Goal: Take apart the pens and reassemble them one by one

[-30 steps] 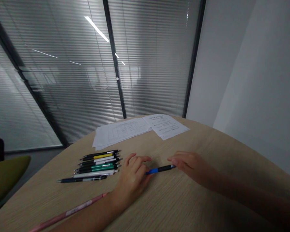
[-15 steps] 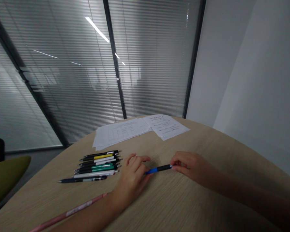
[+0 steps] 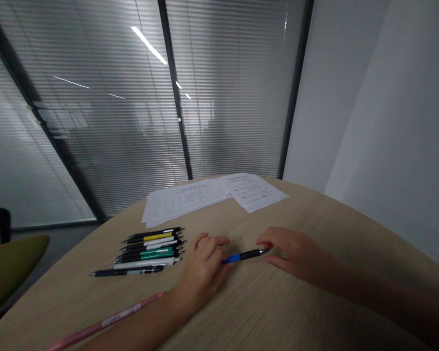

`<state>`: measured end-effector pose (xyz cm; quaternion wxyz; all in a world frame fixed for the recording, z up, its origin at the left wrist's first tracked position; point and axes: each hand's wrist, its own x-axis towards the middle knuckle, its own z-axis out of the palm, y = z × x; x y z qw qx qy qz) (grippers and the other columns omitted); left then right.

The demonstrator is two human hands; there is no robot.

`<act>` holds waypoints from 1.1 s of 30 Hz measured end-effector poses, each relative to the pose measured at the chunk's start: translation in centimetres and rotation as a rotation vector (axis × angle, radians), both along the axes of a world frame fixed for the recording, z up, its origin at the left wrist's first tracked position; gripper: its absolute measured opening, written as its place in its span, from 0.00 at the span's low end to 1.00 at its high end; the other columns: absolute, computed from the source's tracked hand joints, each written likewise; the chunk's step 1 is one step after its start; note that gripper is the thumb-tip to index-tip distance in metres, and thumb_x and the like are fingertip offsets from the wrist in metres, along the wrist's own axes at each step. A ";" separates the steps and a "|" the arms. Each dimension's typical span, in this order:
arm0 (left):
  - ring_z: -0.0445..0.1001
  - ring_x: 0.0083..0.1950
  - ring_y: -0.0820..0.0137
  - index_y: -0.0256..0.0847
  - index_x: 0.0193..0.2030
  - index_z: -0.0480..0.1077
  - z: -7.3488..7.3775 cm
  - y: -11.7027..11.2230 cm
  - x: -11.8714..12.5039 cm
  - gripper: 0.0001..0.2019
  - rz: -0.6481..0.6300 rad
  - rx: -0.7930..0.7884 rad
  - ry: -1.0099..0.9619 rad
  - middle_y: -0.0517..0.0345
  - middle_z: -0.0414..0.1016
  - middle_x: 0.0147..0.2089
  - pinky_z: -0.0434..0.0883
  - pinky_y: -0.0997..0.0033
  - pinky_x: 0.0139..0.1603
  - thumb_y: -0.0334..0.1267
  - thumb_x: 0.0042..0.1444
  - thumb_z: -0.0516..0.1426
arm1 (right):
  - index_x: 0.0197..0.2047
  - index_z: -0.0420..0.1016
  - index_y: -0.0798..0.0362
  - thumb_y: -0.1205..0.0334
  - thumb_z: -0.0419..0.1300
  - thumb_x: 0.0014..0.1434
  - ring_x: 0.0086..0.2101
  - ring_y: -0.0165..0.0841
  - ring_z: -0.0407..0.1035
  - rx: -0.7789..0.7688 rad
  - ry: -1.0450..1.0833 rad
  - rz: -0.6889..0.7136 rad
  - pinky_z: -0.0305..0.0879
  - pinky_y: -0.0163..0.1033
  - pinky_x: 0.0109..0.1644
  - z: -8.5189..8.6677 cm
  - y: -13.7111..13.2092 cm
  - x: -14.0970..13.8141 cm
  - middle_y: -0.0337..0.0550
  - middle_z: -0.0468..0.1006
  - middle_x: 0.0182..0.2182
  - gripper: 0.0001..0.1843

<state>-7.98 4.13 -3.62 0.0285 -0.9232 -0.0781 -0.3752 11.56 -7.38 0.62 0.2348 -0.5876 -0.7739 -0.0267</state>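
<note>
My left hand [image 3: 205, 261] is closed on the rear part of a blue pen [image 3: 246, 255] with a black grip and a silver tip, and its fingers hide that end. At the tip, the thumb and fingers of my right hand [image 3: 287, 251] stand apart, with the index finger close to the metal. I cannot tell whether that finger touches it. Left of my left hand lies a row of several pens [image 3: 149, 247] in black, yellow, white and green, side by side. A pink stick-like thing [image 3: 120, 314] runs partly behind my left forearm.
Printed sheets of paper [image 3: 186, 200] lie at the far side of the round wooden table [image 3: 263, 307]. A green chair [image 3: 14, 265] is at the left. Beyond the table are a glass partition with blinds [image 3: 237, 97] and a white wall [image 3: 398, 146].
My right thumb and fingers have parted from their pinch at the pen's front end, so the silver tip now shows. My left hand keeps its hold on the pen.
</note>
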 end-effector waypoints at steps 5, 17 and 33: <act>0.68 0.42 0.66 0.39 0.31 0.63 0.0 0.0 0.0 0.03 -0.010 -0.010 0.009 0.53 0.70 0.41 0.56 0.55 0.49 0.29 0.54 0.51 | 0.28 0.68 0.55 0.70 0.52 0.54 0.27 0.29 0.66 0.159 -0.150 0.044 0.59 0.33 0.30 -0.3 0.2 0.0 0.40 0.71 0.25 0.06; 0.67 0.45 0.64 0.40 0.33 0.62 -0.1 0.0 -0.1 0.03 -0.008 -0.008 0.013 0.50 0.68 0.44 0.57 0.53 0.49 0.29 0.54 0.51 | 0.40 0.67 0.54 0.62 0.55 0.54 0.32 0.31 0.67 0.135 -0.288 0.049 0.59 0.34 0.32 0.2 -0.2 0.4 0.41 0.73 0.33 0.09; 0.68 0.43 0.64 0.39 0.32 0.62 0.0 -0.1 -0.1 0.04 -0.024 0.025 0.025 0.49 0.69 0.42 0.59 0.53 0.47 0.27 0.52 0.51 | 0.31 0.65 0.53 0.64 0.52 0.56 0.25 0.30 0.61 0.252 -0.501 0.098 0.48 0.35 0.26 0.0 -0.6 -0.2 0.38 0.69 0.25 0.04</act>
